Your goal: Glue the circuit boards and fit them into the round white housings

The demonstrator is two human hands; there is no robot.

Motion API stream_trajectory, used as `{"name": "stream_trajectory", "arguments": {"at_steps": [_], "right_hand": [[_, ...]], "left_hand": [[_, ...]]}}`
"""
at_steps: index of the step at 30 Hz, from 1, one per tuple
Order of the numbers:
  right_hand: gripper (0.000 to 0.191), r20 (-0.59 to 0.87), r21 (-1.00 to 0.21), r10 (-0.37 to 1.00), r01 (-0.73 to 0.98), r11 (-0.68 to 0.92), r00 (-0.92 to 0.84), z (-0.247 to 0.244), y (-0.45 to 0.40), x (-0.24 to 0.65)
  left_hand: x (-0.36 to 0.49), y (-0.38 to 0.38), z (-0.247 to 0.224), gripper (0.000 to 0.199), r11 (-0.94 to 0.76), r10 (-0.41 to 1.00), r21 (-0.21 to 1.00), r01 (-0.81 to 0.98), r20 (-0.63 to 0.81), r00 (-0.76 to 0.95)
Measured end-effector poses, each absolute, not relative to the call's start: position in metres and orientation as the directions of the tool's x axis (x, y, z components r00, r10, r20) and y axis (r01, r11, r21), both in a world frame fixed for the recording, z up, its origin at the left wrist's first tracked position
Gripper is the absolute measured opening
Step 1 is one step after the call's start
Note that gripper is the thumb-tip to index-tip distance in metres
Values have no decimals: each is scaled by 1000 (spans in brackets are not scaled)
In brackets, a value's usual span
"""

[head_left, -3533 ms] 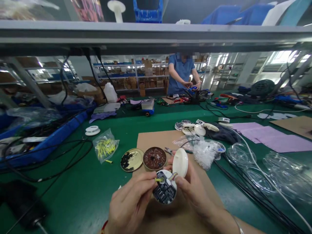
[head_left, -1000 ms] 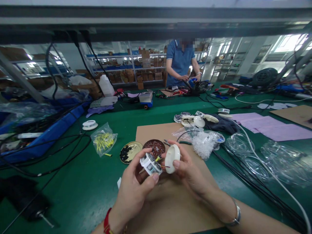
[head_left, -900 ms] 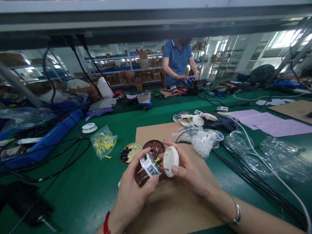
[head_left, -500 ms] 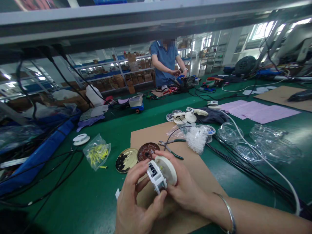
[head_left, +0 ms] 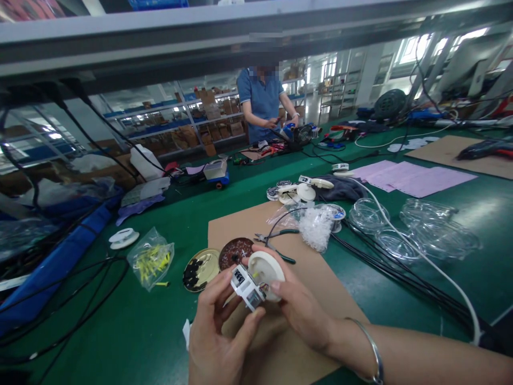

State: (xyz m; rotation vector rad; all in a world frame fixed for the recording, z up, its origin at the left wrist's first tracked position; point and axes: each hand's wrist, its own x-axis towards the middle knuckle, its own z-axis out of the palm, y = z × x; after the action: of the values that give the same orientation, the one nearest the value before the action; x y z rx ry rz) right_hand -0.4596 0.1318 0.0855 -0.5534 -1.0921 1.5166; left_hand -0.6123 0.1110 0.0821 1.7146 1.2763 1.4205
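My left hand (head_left: pixel 222 326) grips a white housing (head_left: pixel 247 289) with a row of dark slots, its thumb along the lower edge. Beside it, my right hand (head_left: pixel 306 307) pinches a round cream cover (head_left: pixel 267 274) with the thumb on its inner face. Thin wires run between housing and cover, which are tilted apart. Both parts are held above the brown cardboard (head_left: pixel 296 342). Just behind the hands lie a gold round lid (head_left: pixel 208 267) with black bits and a dark red dish (head_left: pixel 236 252) with small pieces.
Green-handled cutters (head_left: pixel 282 256) and a bag of white pieces (head_left: pixel 316 227) lie on the cardboard. Left are a bag of yellow pieces (head_left: pixel 152 262) and a blue bin (head_left: pixel 60 267). Clear round covers (head_left: pixel 436 235) and black cables stand right. A person (head_left: pixel 262 101) works across the table.
The cover has turned away from the housing, so its inner face and the wires show more. My right thumb has moved onto it. The whole view has shifted slightly.
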Motion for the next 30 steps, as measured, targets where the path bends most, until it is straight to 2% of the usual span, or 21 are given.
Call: {"name": "stream_trajectory", "arguments": {"at_steps": [3,10,20,30], "right_hand": [[45,155,-815,951,-578,-30,-267,83,131,-460],[43,162,-840,950,-543,-10,-268,80,130,-461],[49,101,-877,951,-477,-53,-292,79,128,-462],[47,86,-873,957,-485,-62,-278,80,128,-465]], "left_hand": [[-613,112,80,54,-360,926,880,311,377,6],[-614,113,81,54,-313,948,873,374,312,66],[-618,114,86,52,-420,900,699,579,403,166],[-618,113,83,55,-437,891,699,566,421,168]]}}
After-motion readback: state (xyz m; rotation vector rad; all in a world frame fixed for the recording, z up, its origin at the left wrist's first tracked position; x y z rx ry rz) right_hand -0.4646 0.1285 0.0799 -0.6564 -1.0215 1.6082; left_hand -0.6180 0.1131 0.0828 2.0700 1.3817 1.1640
